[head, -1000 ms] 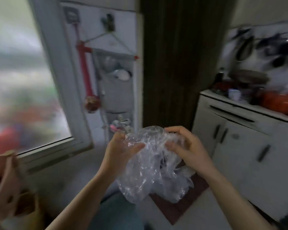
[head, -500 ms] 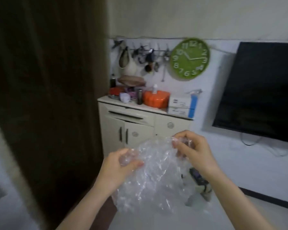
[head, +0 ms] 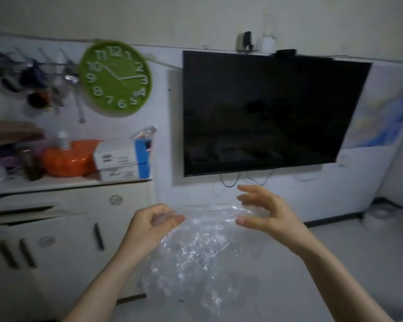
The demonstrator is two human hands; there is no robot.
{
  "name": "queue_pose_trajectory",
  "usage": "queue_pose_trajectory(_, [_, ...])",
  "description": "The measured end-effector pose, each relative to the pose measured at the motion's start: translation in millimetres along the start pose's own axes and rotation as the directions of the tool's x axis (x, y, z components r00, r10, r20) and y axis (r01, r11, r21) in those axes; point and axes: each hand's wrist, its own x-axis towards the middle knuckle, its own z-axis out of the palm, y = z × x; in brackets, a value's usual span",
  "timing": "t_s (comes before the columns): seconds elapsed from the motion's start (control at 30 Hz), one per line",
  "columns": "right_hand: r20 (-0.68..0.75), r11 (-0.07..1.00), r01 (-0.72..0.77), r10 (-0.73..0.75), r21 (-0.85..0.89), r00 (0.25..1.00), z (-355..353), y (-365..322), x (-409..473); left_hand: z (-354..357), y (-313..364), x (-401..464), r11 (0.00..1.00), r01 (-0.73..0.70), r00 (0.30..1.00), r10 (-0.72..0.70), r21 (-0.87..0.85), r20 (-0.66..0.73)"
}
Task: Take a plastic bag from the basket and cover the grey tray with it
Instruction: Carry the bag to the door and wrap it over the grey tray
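1. Head view, plastic bag (head: pixel 196 256): I see it clear and crumpled, hanging in the air between both hands, in front of the white cabinet (head: pixel 63 240).
2. Left hand (head: pixel 149 226): grip pinched closed on the bag's upper left edge.
3. Right hand (head: pixel 263 214): grip spread wide, fingers (head: pixel 247 190) curled apart at the bag's upper right edge; I cannot tell whether they touch it.
4. Wall behind: green clock (head: pixel 115 77), dark television (head: pixel 265 112).

Single head view, looking forward and slightly down at a wall with television (head: pixel 265 112) and clock (head: pixel 116 78); both hands close below, cabinet (head: pixel 56 228) at left.
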Motion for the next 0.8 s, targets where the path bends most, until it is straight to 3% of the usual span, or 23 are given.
queue_pose_trajectory(0.13, [-0.136, 0.988, 0.050, -0.071, -0.147, 0.988, -27.1, -8.5, 55.4, 33.8, -4.8, 86.9, 0.994, -0.103, 0.977, 0.095, 0.033, 0.191])
queue_pose_trajectory(0.23, [-0.014, 0.858, 0.038, -0.053, -0.513, 0.998, -25.5, -13.8, 109.7, 57.1, 7.8, 150.8, 0.984, -0.179, 0.932, 0.163, 0.018, 0.322])
queue_pose_trajectory(0.3, [-0.060, 0.795, 0.029, -0.082, -0.605, 0.995, -27.9, -4.8, 137.3, 68.9, 10.0, 191.1, 0.975, -0.220, 0.902, 0.201, 0.008, 0.382])
queue_pose_trajectory(0.43, [-0.373, 0.943, -0.079, -0.050, -0.322, 0.927, -59.0, 34.4, 161.1, 95.0, -10.7, 257.9, 0.992, -0.126, 0.835, 0.108, -0.002, 0.539])
queue_pose_trajectory(0.53, [-0.554, 0.973, -0.155, 0.034, -0.173, 0.832, -87.7, 75.8, 166.1, 131.5, -28.2, 287.9, 0.993, -0.025, 0.737, 0.097, -0.117, 0.669])
queue_pose_trajectory(0.6, [-0.640, 0.983, -0.170, 0.091, -0.064, 0.763, -108.2, 105.1, 167.3, 164.5, -33.5, 306.9, 0.988, -0.002, 0.738, 0.107, -0.156, 0.667])
queue_pose_trajectory(0.67, [-0.667, 0.981, -0.192, 0.149, 0.010, 0.730, -135.2, 131.7, 167.5, 202.7, -36.6, 327.3, 0.983, -0.017, 0.763, 0.131, -0.183, 0.633])
queue_pose_trajectory(0.8, [-0.542, 0.967, -0.254, 0.203, -0.021, 0.815, -205.3, 168.7, 176.6, 288.6, -33.5, 370.4, 0.977, -0.112, 0.740, 0.205, -0.183, 0.641])
